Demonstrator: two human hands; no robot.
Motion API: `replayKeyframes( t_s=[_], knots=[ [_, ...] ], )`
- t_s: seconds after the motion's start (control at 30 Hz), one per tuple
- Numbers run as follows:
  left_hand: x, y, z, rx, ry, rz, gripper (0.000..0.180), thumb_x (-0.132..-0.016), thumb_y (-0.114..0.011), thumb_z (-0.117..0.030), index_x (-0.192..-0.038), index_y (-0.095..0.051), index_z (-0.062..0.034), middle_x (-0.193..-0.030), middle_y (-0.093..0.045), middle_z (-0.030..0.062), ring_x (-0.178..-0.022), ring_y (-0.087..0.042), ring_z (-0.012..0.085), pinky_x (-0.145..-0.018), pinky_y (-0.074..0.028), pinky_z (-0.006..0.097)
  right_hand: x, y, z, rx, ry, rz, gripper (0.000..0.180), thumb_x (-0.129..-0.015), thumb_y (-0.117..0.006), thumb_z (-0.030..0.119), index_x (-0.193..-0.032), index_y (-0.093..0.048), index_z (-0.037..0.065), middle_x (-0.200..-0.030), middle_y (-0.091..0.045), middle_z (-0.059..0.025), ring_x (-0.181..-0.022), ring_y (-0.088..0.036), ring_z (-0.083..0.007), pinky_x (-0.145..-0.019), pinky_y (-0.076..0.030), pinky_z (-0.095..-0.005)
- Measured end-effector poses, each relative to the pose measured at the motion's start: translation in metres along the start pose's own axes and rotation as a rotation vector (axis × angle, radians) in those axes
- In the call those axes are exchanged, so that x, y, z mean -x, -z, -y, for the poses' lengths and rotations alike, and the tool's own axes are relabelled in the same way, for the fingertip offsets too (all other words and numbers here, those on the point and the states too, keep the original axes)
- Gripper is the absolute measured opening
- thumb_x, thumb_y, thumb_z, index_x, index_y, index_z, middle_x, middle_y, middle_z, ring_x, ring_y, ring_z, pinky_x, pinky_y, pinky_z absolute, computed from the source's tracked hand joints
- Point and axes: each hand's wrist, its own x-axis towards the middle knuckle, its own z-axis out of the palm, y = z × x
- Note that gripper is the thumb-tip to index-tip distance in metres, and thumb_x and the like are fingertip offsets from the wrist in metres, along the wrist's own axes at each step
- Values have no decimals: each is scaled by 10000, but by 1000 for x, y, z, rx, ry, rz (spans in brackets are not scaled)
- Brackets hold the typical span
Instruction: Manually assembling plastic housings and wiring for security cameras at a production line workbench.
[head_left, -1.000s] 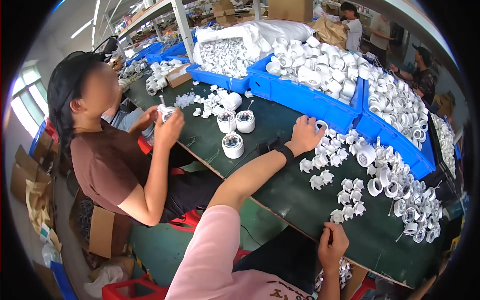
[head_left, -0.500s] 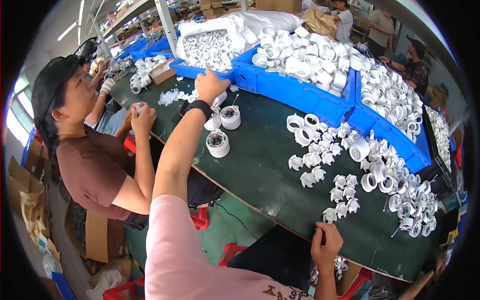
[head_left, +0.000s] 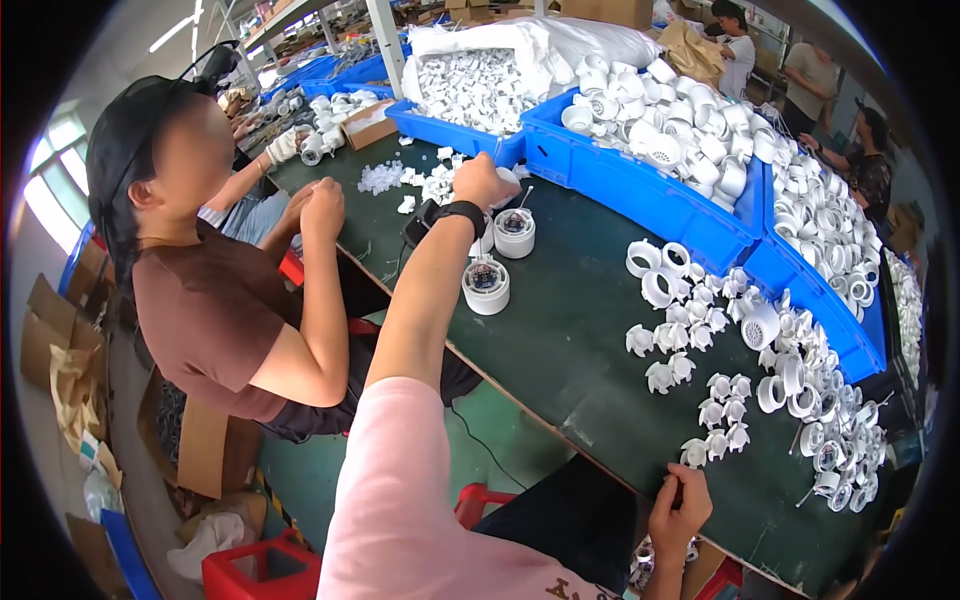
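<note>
The left hand (head_left: 484,182) reaches far over the green table (head_left: 590,340), fingers curled on a white plastic part (head_left: 508,180) beside the blue bin (head_left: 640,185); two white round housings (head_left: 486,285) stand just below its wrist; the right hand (head_left: 680,505) rests at the table's near edge, fingers bent, grip unclear.

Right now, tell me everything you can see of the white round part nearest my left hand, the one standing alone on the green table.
The round part is a short white cylinder, plastic by its look, standing upright on the dark green table. Its open top shows small dark and coloured pieces inside. Nothing touches it: the left hand is farther back, a twin cup stands just beyond.
</note>
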Motion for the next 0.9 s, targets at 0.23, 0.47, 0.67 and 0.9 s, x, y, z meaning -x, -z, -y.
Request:
replayKeyframes(
  t_s=[0.23,0.47,0.67,0.9],
  knots=[
    [1,-6,5,181,37,-13,870,-516,-867,-535,-1057,-584,84,-1060,-634,239,-979,-640,340,-842,-525,382,-2,0,3,-14,-15,8,125,-803,-557,-78,-902,-607,-20,-725,-560,-113,-512,-496,-220,-467,-366,-309],
    [15,20,6,14,-106,233,619,-589,-799,-426,-961,-678,55,-1033,-668,235,-935,-666,336,-838,-523,380,-2,3,4,-20,-16,20,125,-801,-558,-90,-897,-602,-24,-721,-558,-126,-528,-502,-246,-475,-374,-323],
    [27,23,6,-98,-40,79,593,-643,-759,-360,-1074,-636,29,-1171,-571,270,-1117,-541,393,-945,-450,427,1,3,0,-46,36,14,105,-849,-530,-60,-918,-597,-19,-731,-528,-88,-543,-461,-172,-482,-334,-278],
    [184,25,-42,294,-629,-452,556,-813,-666,-259,-1265,-472,0,-1293,-388,283,-1168,-407,432,-985,-340,486,0,4,-4,-66,44,2,100,-859,-531,-44,-933,-596,-23,-747,-535,-97,-572,-476,-187,-509,-362,-285]
  ],
)
